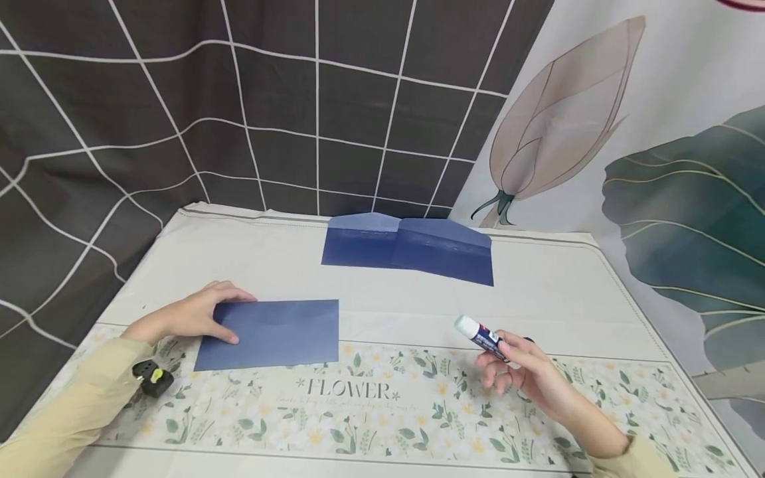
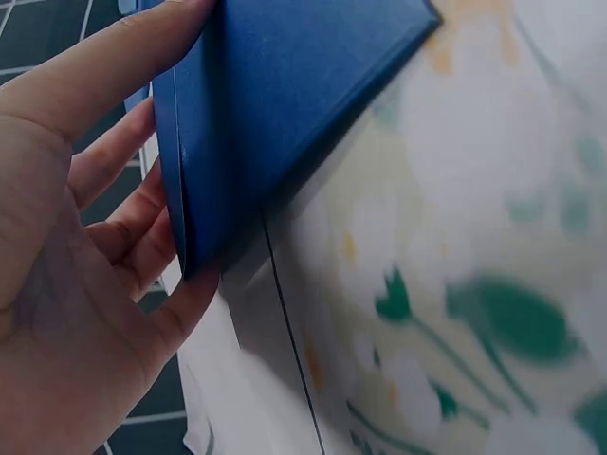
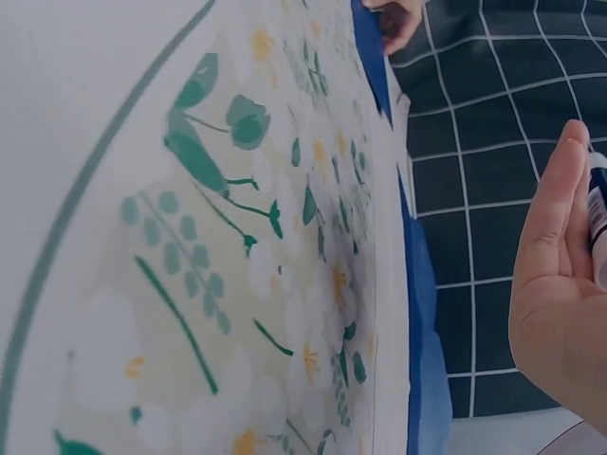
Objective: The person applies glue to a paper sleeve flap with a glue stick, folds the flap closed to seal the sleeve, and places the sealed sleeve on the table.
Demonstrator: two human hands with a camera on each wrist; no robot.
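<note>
My left hand [image 1: 206, 312] holds the left edge of a flat blue paper envelope [image 1: 281, 332], thumb on top. Close up in the left wrist view, the thumb and fingers pinch the edge of the envelope [image 2: 256, 104], which has a folded side. My right hand [image 1: 532, 375] grips a glue stick [image 1: 487, 337] above the right part of the table, its pale, uncapped end pointing up and left. A small dark blue piece shows behind the right fingers, too little of it to name. The right wrist view catches only part of the glue stick [image 3: 597, 204] beside the palm.
Two more blue envelopes, a left one [image 1: 361, 249] and a right one [image 1: 442, 252], lie side by side at the table's back edge, their lighter flaps raised. A floral tablecloth [image 1: 358, 438] covers the table. Behind hangs a dark grid-patterned curtain [image 1: 352, 99].
</note>
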